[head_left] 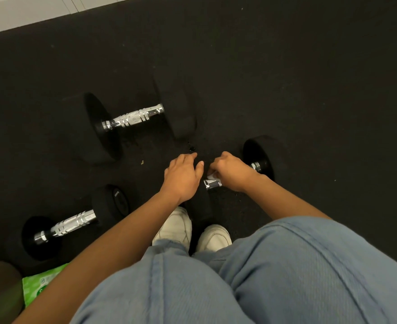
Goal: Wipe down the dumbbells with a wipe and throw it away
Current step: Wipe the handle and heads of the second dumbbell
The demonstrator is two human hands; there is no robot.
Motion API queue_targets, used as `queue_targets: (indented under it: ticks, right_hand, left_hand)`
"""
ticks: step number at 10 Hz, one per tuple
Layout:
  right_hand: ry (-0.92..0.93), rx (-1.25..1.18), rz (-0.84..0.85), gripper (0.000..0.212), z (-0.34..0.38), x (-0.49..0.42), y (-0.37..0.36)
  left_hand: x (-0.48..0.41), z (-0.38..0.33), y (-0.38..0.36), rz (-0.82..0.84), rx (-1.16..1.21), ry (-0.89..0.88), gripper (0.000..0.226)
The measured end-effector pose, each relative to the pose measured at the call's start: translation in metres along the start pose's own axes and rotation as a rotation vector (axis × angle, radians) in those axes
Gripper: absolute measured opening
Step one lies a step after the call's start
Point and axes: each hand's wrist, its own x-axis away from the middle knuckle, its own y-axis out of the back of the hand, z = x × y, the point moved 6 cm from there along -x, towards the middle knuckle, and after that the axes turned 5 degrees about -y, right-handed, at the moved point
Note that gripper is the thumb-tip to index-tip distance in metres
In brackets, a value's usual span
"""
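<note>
Black rubber gym flooring (286, 66) is seen all over, edged by a pale strip (17, 12) at the far left corner, with lots of open mat toward the far and right edges. A green wipe pack (38, 286) is tucked at the near left edge, contents not visible, with a small dumbbell (73, 224) just beyond it and a bigger dumbbell (132, 118) farther off. Near the middle, a third dumbbell (259, 160) is gripped at the handle through a white wipe (212, 176) by the right hand (232, 171), fingers curled, and its near head is covered by the left hand (183, 176), fingers loosely straight and close together.

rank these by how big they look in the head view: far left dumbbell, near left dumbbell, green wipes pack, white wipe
1. far left dumbbell
2. near left dumbbell
3. green wipes pack, partly hidden by the left arm, so unsure
4. white wipe, mostly covered by the right hand
</note>
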Motion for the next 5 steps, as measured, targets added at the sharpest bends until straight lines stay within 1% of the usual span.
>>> queue_targets:
  ticks: [2,3,5]
  right_hand:
    - [0.037,0.023,-0.097,0.03,0.007,0.009,-0.003]
    - [0.046,0.002,-0.177,0.022,0.014,0.013,-0.008]
    - [0.018,-0.008,-0.235,0.029,0.006,0.019,-0.006]
  left_hand:
    - [0.001,-0.001,0.001,0.001,-0.004,0.005,0.049]
    - [0.001,-0.001,0.0,-0.002,-0.006,0.005,0.049]
    - [0.0,0.0,0.0,-0.008,0.0,0.004,0.049]
